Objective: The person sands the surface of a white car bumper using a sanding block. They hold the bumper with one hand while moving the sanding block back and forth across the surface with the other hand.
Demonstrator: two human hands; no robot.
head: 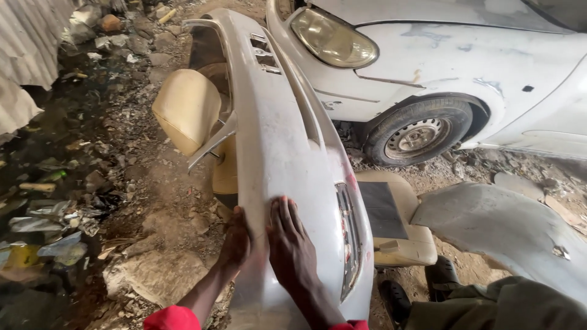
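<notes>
Both hands lie flat on the near end of a white car bumper (278, 128). The right hand (292, 241) presses its top face with fingers spread, pinching nothing; the left hand (235, 238) cups its left edge. The bumper's long axis runs away toward the far white car (465, 55), propped over a tan car seat (186, 107).

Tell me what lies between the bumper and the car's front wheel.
In the head view, only bare dirt and small rubble lie between the bumper and the wheel.
</notes>
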